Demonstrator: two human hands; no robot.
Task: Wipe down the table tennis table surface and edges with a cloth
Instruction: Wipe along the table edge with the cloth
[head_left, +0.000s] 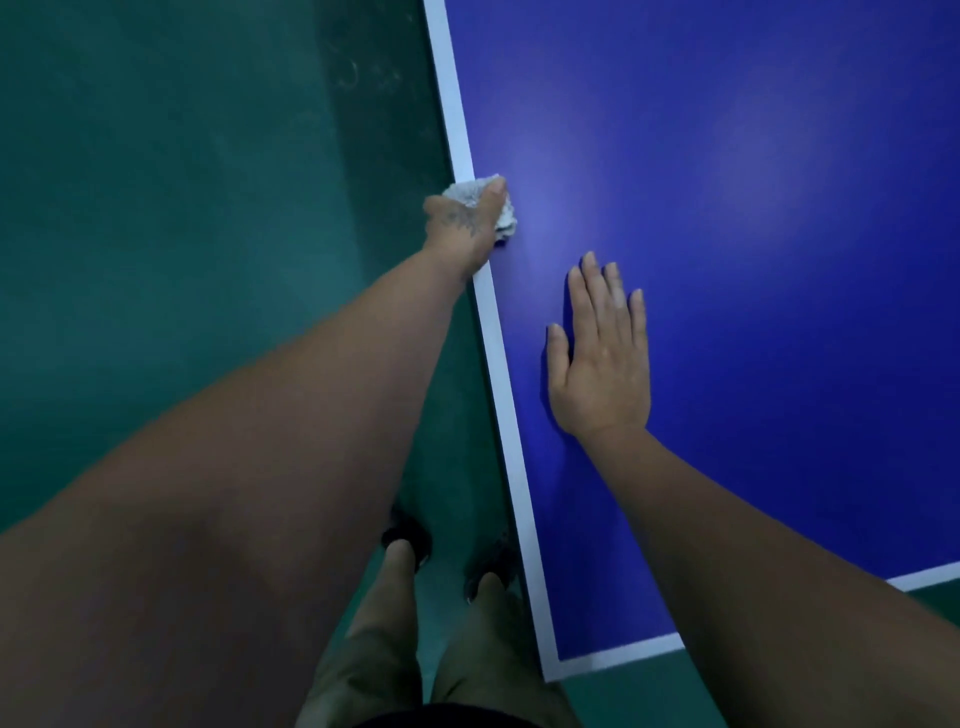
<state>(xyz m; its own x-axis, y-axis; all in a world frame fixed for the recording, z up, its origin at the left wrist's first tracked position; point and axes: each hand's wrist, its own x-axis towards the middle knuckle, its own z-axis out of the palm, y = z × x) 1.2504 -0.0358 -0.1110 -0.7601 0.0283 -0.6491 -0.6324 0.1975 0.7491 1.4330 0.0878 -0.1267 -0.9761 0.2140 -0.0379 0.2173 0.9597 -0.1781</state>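
Note:
The blue table tennis table (727, 218) fills the right side, with a white line along its left edge (457, 119) and near end. A crumpled white cloth (506, 218) sits on that left edge. My left hand (462, 223) grips the cloth, thumb on top of the table, fingers wrapped over the side and hidden. My right hand (602, 353) rests flat on the blue surface, fingers straight and together, a little nearer to me than the cloth.
Green floor (182, 208) lies left of the table and beyond its near corner (550, 670). My legs in khaki trousers and dark shoes (410, 540) stand close against the table's left side.

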